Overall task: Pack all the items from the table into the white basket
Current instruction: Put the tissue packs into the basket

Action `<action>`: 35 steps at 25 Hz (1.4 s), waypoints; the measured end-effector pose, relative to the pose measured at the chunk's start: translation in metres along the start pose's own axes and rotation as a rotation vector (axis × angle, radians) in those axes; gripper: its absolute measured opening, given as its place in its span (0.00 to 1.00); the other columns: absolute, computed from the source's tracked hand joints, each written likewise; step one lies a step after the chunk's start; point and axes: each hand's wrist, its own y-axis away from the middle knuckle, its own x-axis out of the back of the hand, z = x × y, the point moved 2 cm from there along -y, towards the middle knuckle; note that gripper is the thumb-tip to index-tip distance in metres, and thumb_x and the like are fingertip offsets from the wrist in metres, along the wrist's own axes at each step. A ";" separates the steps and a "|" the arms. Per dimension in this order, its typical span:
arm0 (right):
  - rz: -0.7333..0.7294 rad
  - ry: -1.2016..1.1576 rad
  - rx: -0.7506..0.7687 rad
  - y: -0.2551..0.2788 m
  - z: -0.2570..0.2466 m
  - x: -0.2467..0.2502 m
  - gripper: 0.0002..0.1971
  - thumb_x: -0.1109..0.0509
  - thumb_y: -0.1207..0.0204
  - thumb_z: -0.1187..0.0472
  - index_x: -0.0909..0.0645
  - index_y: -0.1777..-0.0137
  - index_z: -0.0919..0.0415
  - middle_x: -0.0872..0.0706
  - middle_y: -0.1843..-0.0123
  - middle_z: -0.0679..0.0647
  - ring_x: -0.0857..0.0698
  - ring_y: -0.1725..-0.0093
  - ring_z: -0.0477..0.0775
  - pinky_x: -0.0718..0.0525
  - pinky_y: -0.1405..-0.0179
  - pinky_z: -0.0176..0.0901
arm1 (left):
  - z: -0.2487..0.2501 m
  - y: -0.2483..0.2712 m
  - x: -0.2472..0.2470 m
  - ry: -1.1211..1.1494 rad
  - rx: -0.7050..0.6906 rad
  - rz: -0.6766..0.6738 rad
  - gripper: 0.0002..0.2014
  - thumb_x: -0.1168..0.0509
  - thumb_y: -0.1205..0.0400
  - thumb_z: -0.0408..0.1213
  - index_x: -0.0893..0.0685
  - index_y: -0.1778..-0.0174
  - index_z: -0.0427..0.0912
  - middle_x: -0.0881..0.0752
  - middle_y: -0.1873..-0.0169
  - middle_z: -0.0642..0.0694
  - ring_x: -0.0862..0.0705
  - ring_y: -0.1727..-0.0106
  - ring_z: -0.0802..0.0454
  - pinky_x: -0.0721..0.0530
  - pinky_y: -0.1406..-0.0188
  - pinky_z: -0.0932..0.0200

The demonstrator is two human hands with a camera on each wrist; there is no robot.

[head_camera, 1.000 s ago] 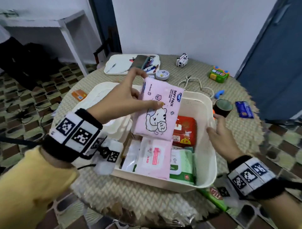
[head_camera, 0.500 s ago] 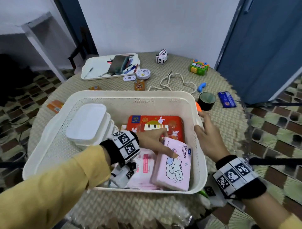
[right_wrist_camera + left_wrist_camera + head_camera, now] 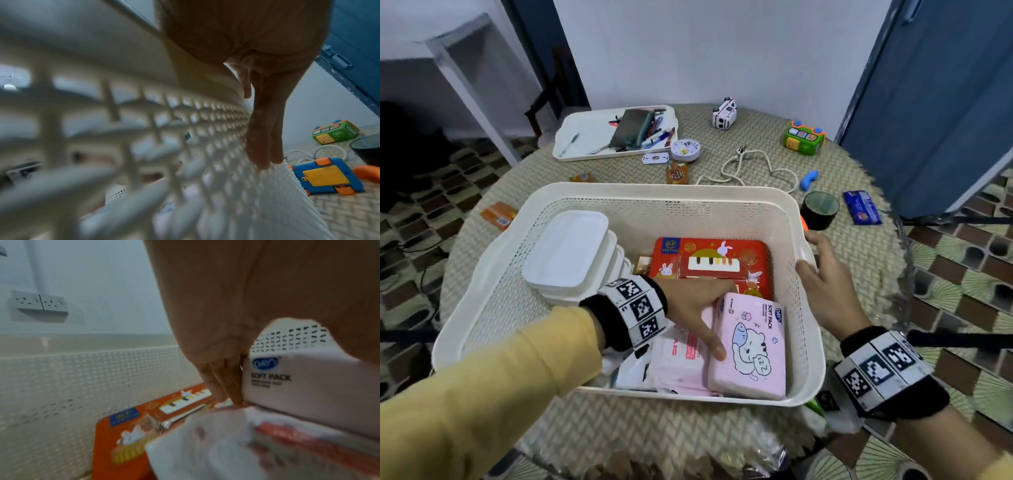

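Observation:
The white basket [image 3: 654, 195] stands in the middle of the round woven table. Inside it, at the front right corner, lies a pink soft-pack of tissues [image 3: 753, 356]. My left hand [image 3: 698, 308] grips the pack, thumb on its top face and fingers tucked against its far end; the left wrist view shows these fingers [image 3: 222, 382] beside the pack [image 3: 298, 386]. A red box [image 3: 709, 260], white lidded containers [image 3: 568, 250] and a pink wipes pack [image 3: 681, 363] also lie in the basket. My right hand [image 3: 828, 284] rests on the right rim, with straight fingers [image 3: 265, 138] against the outer wall [image 3: 205, 129].
On the table behind the basket lie a white tray of pens [image 3: 585, 137], a toy car [image 3: 724, 113], a green toy [image 3: 804, 137], a white cable [image 3: 750, 168], a black tape roll [image 3: 819, 209] and a blue packet [image 3: 862, 207]. A blue-orange toy [image 3: 327, 177] sits by the right wall.
My left hand lowered the pink pack from above the basket into its front right corner, where it now lies flat. My right hand stayed at the right rim.

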 end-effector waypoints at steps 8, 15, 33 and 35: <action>0.017 0.009 0.009 -0.003 0.004 -0.001 0.21 0.41 0.21 0.68 0.29 0.29 0.54 0.15 0.55 0.62 0.18 0.60 0.62 0.26 0.62 0.46 | 0.004 0.000 -0.006 0.039 -0.064 0.083 0.46 0.21 0.34 0.55 0.39 0.25 0.53 0.27 0.31 0.57 0.27 0.33 0.59 0.29 0.31 0.60; 0.020 -0.016 0.041 -0.003 0.007 -0.001 0.22 0.41 0.21 0.69 0.29 0.29 0.54 0.14 0.54 0.65 0.17 0.58 0.65 0.21 0.58 0.50 | -0.003 -0.001 -0.011 -0.235 0.020 0.036 0.56 0.28 0.39 0.71 0.55 0.21 0.66 0.31 0.30 0.53 0.30 0.29 0.50 0.31 0.27 0.46; 0.127 0.024 0.155 0.006 0.006 0.013 0.11 0.38 0.17 0.58 0.19 0.40 0.56 0.13 0.61 0.53 0.15 0.61 0.54 0.15 0.56 0.59 | 0.066 0.016 0.068 0.022 -0.074 0.468 0.19 0.32 0.19 0.43 0.20 0.33 0.42 0.16 0.41 0.46 0.18 0.42 0.54 0.29 0.60 0.85; 0.146 -0.028 0.143 0.007 0.017 0.028 0.10 0.39 0.17 0.56 0.18 0.41 0.53 0.13 0.60 0.53 0.14 0.61 0.55 0.15 0.57 0.63 | 0.094 0.016 0.072 0.010 -0.124 0.551 0.18 0.32 0.19 0.42 0.19 0.35 0.41 0.16 0.43 0.46 0.19 0.45 0.56 0.29 0.63 0.84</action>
